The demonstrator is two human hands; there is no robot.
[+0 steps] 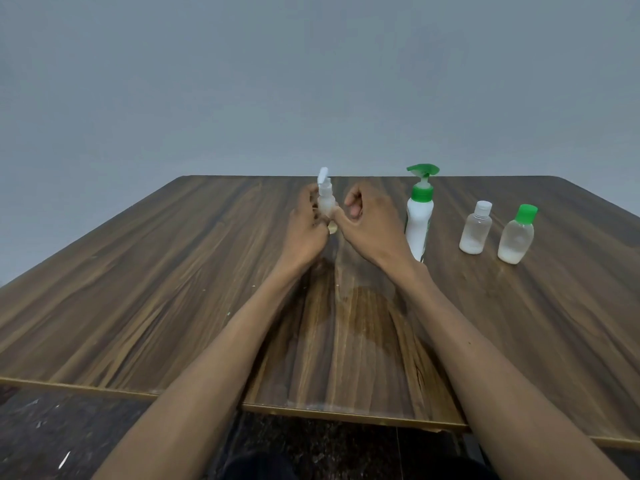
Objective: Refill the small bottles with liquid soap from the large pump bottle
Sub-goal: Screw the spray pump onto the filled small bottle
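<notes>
Both forearms reach out over a dark, wood-grain counter [173, 271] toward its middle, where the two hands meet around a small clear bottle [326, 201]. The left hand [306, 226] has its fingers curled round the bottle's left side, its grip closed on the body and holding it upright just above the surface. The bottle's white flip-top lid [322, 175] stands hinged open, tilted up and back above the neck. The right hand [367, 220] lies just beside the bottle on its right, fingers curled inward toward the palm and the thumb stretched out to touch the bottle's lower side; whether that thumb helps carry the bottle or only rests against it cannot be told. A small pale patch [332, 229] shows on the wood directly under the bottle, too blurred to name. To the right of the right hand stands the large white pump bottle [419, 223] with a green collar and green pump head, upright and untouched. Further right, well apart from the hands, stand two more small clear bottles side by side, each with a little whitish liquid at the bottom: the white-capped bottle [476, 233] and, nearer the counter's right edge, the green-capped bottle [516, 237], both closed.
</notes>
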